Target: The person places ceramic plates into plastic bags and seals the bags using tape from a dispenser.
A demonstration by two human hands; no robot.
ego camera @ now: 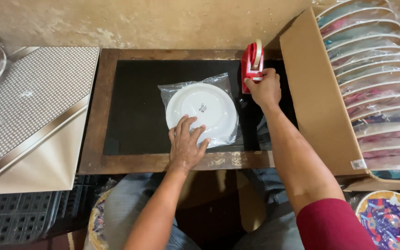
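Left hand [185,145] flat on bagged white plate [202,111], right hand [265,87] at red tape dispenser [252,65]

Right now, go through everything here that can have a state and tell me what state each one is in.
white plate: face down, inside a clear plastic bag
left hand: flat on the bagged plate
right hand: gripping the red tape dispenser
red tape dispenser: upright on the table
cardboard box: open, holding a row of wrapped plates
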